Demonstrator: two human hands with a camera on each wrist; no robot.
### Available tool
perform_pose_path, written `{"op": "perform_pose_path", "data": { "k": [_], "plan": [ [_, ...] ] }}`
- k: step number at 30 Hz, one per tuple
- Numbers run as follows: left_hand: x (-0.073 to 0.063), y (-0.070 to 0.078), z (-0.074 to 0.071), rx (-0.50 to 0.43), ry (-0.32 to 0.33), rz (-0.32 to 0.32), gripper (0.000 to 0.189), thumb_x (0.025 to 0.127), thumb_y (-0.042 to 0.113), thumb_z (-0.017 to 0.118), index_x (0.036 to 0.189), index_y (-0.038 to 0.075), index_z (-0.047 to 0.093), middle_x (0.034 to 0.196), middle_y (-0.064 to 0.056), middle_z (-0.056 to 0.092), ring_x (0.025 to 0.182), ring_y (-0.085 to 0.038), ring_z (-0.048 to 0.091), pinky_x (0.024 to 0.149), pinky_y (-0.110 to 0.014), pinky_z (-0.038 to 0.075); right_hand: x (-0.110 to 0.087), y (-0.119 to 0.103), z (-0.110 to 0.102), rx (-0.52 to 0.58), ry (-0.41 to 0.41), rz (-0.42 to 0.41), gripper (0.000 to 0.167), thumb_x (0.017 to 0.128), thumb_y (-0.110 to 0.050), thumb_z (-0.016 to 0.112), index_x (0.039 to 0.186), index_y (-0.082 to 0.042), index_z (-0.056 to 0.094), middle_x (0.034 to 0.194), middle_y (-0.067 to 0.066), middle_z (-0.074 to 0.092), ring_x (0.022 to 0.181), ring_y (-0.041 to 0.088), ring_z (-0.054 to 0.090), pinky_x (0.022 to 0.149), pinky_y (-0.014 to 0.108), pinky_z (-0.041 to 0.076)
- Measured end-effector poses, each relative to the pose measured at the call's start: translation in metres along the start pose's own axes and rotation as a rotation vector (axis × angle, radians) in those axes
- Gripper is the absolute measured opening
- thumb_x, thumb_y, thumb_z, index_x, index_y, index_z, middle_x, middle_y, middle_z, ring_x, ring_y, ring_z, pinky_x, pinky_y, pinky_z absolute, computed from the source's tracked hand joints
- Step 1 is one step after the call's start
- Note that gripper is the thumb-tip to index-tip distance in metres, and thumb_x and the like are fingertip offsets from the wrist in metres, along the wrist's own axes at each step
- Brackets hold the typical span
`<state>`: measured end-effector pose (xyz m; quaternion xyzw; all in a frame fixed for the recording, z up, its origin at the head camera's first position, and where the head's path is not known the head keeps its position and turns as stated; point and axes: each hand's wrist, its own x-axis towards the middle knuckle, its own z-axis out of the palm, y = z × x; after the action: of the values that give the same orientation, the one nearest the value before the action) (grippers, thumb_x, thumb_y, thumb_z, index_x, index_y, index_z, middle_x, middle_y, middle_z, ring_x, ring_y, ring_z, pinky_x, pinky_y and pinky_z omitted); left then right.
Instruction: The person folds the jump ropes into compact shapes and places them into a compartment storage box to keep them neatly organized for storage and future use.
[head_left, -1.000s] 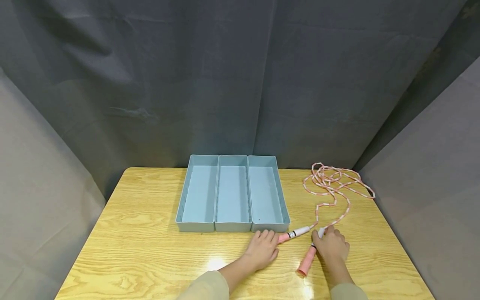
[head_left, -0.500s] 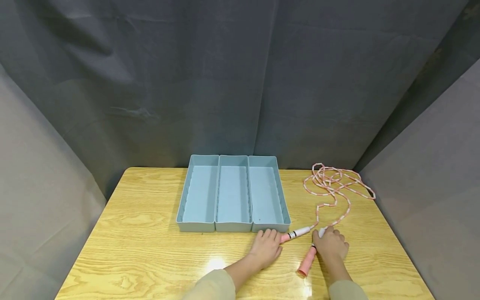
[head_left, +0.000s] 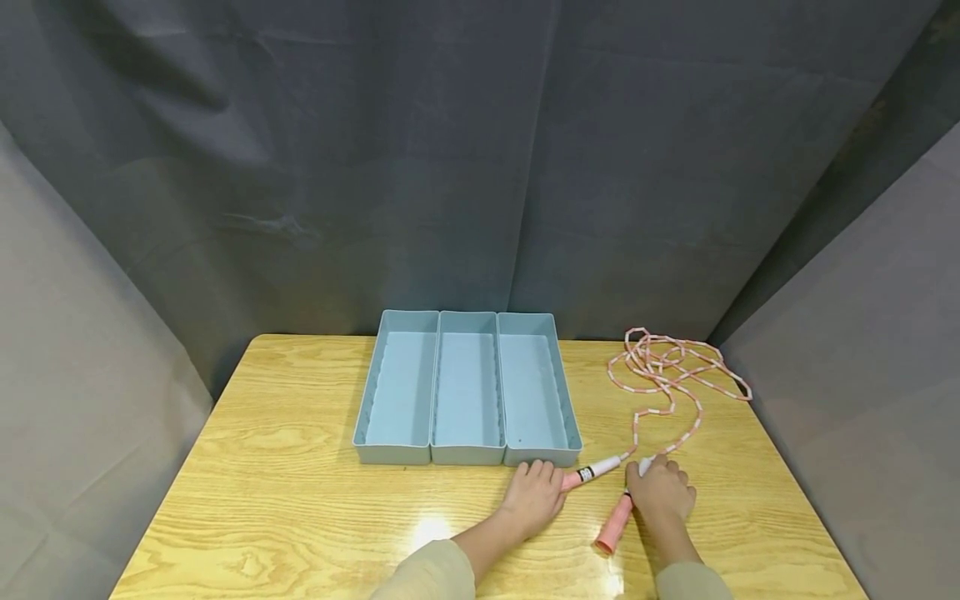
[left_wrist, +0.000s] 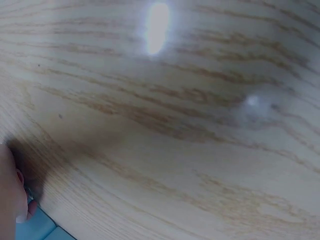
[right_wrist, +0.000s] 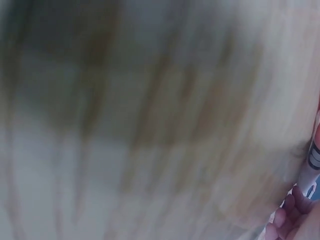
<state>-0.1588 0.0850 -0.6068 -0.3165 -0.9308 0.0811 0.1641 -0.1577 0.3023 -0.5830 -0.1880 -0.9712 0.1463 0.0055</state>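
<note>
A pink-and-white beaded jump rope (head_left: 660, 367) lies on the right of the table, its cord in loose loops toward the back corner. My left hand (head_left: 531, 498) grips the pink end of one handle (head_left: 600, 467), just in front of the trays; the handle's white part points right. Around the white part of the other handle (head_left: 614, 525) my right hand (head_left: 663, 497) is curled, and its flared pink end sticks out toward the table's front. In the right wrist view some fingers (right_wrist: 287, 217) show beside the handle (right_wrist: 310, 167). Only an edge of the left hand (left_wrist: 10, 195) appears in the left wrist view.
Three blue-grey rectangular trays (head_left: 468, 454) stand side by side at the back middle of the wooden table (head_left: 285, 483). A dark curtain (head_left: 450, 167) hangs behind, and pale panels (head_left: 75, 375) flank both sides.
My left hand has shifted slightly to the right along its handle. The right hand and the rope have barely moved.
</note>
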Motion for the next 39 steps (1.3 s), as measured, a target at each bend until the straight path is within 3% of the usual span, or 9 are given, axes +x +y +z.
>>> {"op": "perform_pose_path", "data": {
  "k": [10, 20, 26, 30, 39],
  "plan": [
    [0.000, 0.000, 0.001, 0.003, 0.009, 0.003, 0.032, 0.090, 0.049, 0.043, 0.093, 0.018, 0.051, 0.079, 0.006, 0.045, 0.072, -0.009, 0.042, 0.060, -0.023, 0.030, 0.000, 0.001, 0.000, 0.028, 0.016, -0.005, 0.053, 0.090, -0.034, 0.040, 0.108, 0.016, 0.043, 0.094, 0.034, 0.052, 0.089, 0.050, 0.050, 0.066, 0.056, 0.038],
    [-0.001, -0.002, 0.000, -0.035, -0.050, -0.003, 0.035, 0.091, 0.050, 0.039, 0.095, 0.017, 0.052, 0.083, 0.005, 0.047, 0.075, -0.010, 0.042, 0.062, -0.023, 0.032, -0.001, 0.000, -0.006, 0.094, 0.070, 0.016, 0.045, 0.089, -0.033, 0.042, 0.099, 0.011, 0.045, 0.080, 0.029, 0.057, 0.071, 0.046, 0.056, 0.053, 0.051, 0.040],
    [-0.002, -0.003, -0.008, -0.087, -0.060, -0.008, 0.035, 0.092, 0.048, 0.040, 0.096, 0.016, 0.052, 0.084, 0.005, 0.047, 0.076, -0.010, 0.043, 0.063, -0.022, 0.033, 0.001, 0.002, -0.011, 0.186, 0.028, 0.053, 0.043, 0.090, -0.035, 0.037, 0.099, 0.008, 0.040, 0.078, 0.028, 0.058, 0.065, 0.042, 0.058, 0.045, 0.046, 0.039],
    [-0.002, -0.003, -0.009, -0.105, -0.057, -0.008, 0.035, 0.092, 0.048, 0.039, 0.098, 0.016, 0.052, 0.085, 0.005, 0.047, 0.077, -0.010, 0.043, 0.065, -0.022, 0.034, -0.002, 0.000, -0.018, 0.242, 0.023, 0.069, 0.046, 0.091, -0.036, 0.035, 0.103, 0.007, 0.040, 0.078, 0.027, 0.057, 0.064, 0.040, 0.057, 0.044, 0.045, 0.039],
    [-0.003, -0.003, -0.016, -0.188, -0.032, -0.022, 0.033, 0.093, 0.045, 0.040, 0.097, 0.015, 0.052, 0.085, 0.004, 0.048, 0.077, -0.010, 0.043, 0.066, -0.021, 0.036, -0.007, -0.004, -0.023, 0.383, 0.117, 0.117, 0.036, 0.089, -0.029, 0.039, 0.101, 0.005, 0.046, 0.078, 0.021, 0.058, 0.066, 0.035, 0.055, 0.051, 0.043, 0.040]
  ]
}}
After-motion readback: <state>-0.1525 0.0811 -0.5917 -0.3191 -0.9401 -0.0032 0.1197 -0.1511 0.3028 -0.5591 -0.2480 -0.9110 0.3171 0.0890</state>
